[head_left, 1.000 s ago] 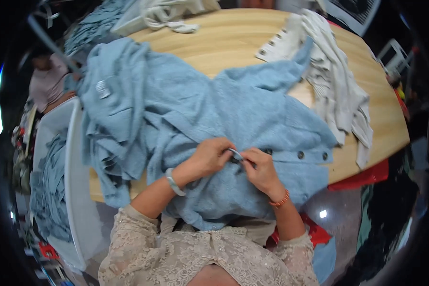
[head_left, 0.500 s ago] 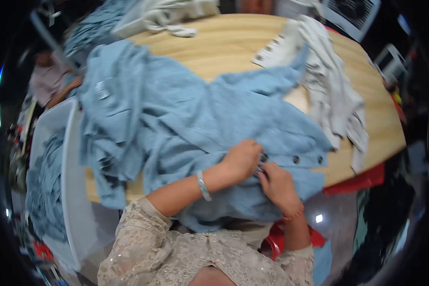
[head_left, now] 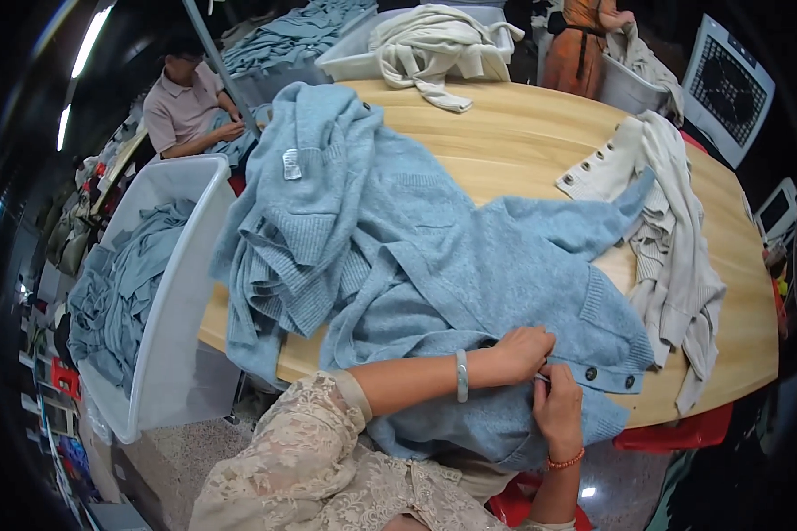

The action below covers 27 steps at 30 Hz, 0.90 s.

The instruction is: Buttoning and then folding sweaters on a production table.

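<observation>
A light blue knitted cardigan (head_left: pixel 469 265) lies spread over the near edge of the wooden table (head_left: pixel 540 133), its dark-buttoned front band (head_left: pixel 607 376) hanging toward me. My left hand (head_left: pixel 522 352) pinches the band's knit just left of the buttons. My right hand (head_left: pixel 558 409) grips the same band from below, fingers touching the left hand. A small thin object shows between the two hands; I cannot tell what it is. A heap of more blue knitwear (head_left: pixel 301 230) sits to the left of the cardigan.
Cream cardigans (head_left: pixel 673 239) are piled at the table's right. A white bin (head_left: pixel 164 292) of blue knitwear stands to my left. Another white bin (head_left: pixel 416 40) with cream knits is at the far edge. One person (head_left: pixel 190 102) sits at far left, another (head_left: pixel 584 44) stands behind.
Both hands have slid right along the button band toward the buttons. The view has tilted, showing more of the far table and the room.
</observation>
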Each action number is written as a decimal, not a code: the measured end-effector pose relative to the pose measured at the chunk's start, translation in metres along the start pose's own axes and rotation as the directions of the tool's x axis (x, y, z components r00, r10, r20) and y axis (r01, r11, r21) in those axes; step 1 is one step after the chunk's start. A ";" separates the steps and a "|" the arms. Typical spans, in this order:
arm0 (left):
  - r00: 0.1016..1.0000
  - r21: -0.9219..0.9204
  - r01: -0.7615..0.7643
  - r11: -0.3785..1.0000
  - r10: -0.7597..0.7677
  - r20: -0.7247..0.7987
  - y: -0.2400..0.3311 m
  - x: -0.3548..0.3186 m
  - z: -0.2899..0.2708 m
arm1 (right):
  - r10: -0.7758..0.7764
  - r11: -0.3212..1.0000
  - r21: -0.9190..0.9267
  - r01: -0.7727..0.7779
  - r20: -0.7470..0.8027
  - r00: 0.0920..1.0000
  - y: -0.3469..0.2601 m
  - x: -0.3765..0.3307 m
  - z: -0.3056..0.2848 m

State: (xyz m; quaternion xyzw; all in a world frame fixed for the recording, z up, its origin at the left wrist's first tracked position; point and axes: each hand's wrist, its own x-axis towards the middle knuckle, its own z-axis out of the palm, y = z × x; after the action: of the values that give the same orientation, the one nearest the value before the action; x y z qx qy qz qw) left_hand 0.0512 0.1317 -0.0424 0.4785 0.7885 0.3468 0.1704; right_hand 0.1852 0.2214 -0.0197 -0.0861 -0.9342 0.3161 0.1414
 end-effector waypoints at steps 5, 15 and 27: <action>0.981 -0.253 0.178 0.951 -0.151 0.125 -0.009 0.012 -0.005 | 0.012 0.998 0.067 -0.009 -0.053 0.999 -0.003 0.002 -0.001; 0.994 -0.132 0.075 0.988 -0.064 0.084 -0.002 0.010 -0.005 | 0.023 0.999 0.045 -0.020 -0.080 0.997 0.005 0.000 0.004; 0.940 -0.572 0.240 0.785 -0.041 0.337 -0.016 0.008 -0.025 | -0.001 1.000 -0.010 -0.001 -0.171 0.985 0.002 0.000 0.007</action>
State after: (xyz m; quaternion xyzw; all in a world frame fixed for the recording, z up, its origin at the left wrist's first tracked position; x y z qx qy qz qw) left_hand 0.0220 0.1245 -0.0353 0.3859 0.6335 0.4879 0.4602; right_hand 0.1830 0.2185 -0.0262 -0.1138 -0.9203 0.3026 0.2204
